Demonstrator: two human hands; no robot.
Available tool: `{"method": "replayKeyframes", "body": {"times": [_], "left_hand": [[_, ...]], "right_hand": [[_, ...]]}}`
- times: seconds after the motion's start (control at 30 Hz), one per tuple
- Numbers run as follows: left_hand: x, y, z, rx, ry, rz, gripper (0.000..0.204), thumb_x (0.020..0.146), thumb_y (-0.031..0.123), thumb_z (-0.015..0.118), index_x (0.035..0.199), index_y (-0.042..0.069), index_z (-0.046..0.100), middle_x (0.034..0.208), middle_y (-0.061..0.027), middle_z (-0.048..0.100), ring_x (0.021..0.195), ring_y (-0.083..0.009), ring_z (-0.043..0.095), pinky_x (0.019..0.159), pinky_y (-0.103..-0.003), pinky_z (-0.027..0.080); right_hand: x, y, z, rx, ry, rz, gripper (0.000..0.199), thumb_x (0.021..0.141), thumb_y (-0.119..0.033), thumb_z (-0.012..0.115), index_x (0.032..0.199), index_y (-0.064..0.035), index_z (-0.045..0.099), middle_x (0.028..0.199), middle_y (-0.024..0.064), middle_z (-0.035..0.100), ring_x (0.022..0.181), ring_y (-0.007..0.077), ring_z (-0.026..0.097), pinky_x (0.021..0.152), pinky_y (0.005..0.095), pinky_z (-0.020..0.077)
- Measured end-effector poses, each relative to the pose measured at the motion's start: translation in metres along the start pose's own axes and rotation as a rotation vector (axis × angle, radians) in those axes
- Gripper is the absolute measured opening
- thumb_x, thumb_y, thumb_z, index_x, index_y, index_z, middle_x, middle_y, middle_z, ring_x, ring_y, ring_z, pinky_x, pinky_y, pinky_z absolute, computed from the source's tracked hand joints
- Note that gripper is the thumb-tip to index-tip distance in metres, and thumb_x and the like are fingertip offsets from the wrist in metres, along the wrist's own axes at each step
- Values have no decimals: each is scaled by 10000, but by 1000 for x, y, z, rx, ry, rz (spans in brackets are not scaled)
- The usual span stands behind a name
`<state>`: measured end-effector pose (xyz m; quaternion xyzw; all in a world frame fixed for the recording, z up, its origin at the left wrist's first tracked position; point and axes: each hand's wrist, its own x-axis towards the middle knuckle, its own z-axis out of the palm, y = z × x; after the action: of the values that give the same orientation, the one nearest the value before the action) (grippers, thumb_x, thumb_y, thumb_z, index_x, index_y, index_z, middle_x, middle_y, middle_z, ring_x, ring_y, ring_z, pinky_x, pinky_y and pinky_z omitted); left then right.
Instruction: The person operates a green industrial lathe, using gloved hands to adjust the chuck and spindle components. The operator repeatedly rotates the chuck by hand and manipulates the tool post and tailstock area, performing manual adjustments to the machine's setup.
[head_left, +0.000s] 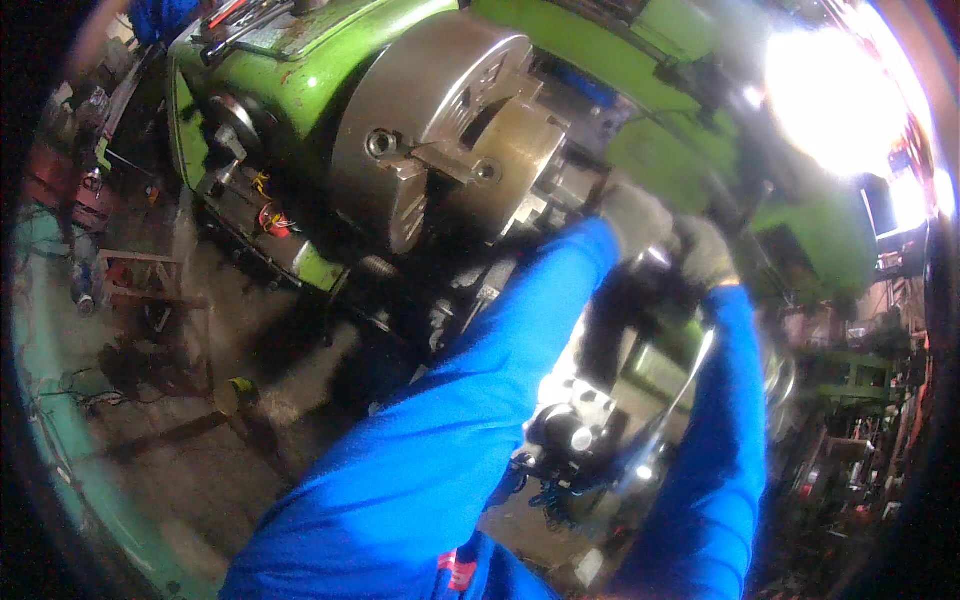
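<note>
Both of my hands are in grey work gloves, close together in front of the lathe's carriage, right of the chuck. My left hand (637,222) looks curled, its fingers turned away and partly hidden. Beside it, my right hand (705,252) is bent inward, its fingers curled and slightly blurred. A small shiny metal spot shows between the gloves; what they grip there is too blurred to name. To the left is a large steel lathe chuck (400,105), its jaws around a round metal workpiece (522,150).
The green lathe headstock (325,65) stands behind the chuck, with tools lying on top. Below my hands is a carriage handwheel (572,432). A strong lamp (835,100) glares at upper right. Cluttered shelves (850,450) stand at right, a metal frame (160,290) at left.
</note>
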<state>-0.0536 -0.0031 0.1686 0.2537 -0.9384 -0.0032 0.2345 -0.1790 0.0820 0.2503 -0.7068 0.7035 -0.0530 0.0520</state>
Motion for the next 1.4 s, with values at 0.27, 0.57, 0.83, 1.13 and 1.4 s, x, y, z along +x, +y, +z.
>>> {"method": "replayKeyframes", "body": {"times": [0.27, 0.57, 0.83, 1.13, 1.4], "left_hand": [[27, 29, -5, 7, -182, -272, 192, 852, 194, 598, 959, 188, 757, 932, -26, 739, 892, -242, 706, 653, -455, 526], [25, 25, -3, 0, -263, -164, 229, 889, 187, 564, 995, 164, 765, 990, -48, 741, 954, -255, 700, 702, -489, 527], [24, 17, -9, 125, -290, -13, 220, 866, 189, 582, 981, 143, 763, 1010, -79, 738, 944, -252, 706, 731, -475, 538], [25, 21, -24, 131, -258, 24, 215, 855, 195, 590, 966, 131, 763, 985, -96, 740, 929, -282, 709, 778, -468, 544], [25, 22, -25, 175, -298, 29, 220, 873, 184, 566, 955, 138, 765, 979, -97, 741, 926, -278, 712, 773, -458, 547]], "right_hand": [[21, 25, 15, -311, -174, 119, 320, 763, -225, 676, 1050, -85, 702, 1024, 217, 673, 991, 418, 621, 864, 487, 505], [23, 21, 38, -403, -96, 188, 262, 786, -295, 649, 939, -102, 738, 932, 181, 704, 911, 378, 668, 818, 473, 526], [13, 0, 24, -355, 6, 167, 236, 787, -243, 624, 943, -111, 741, 937, 176, 702, 912, 368, 669, 797, 473, 527], [7, -1, 22, -345, -17, 199, 261, 808, -282, 611, 953, -107, 738, 969, 179, 700, 920, 376, 669, 805, 461, 529], [7, -8, 16, -369, -57, 279, 274, 815, -304, 610, 950, -107, 745, 979, 171, 707, 935, 354, 682, 816, 447, 534]]}}
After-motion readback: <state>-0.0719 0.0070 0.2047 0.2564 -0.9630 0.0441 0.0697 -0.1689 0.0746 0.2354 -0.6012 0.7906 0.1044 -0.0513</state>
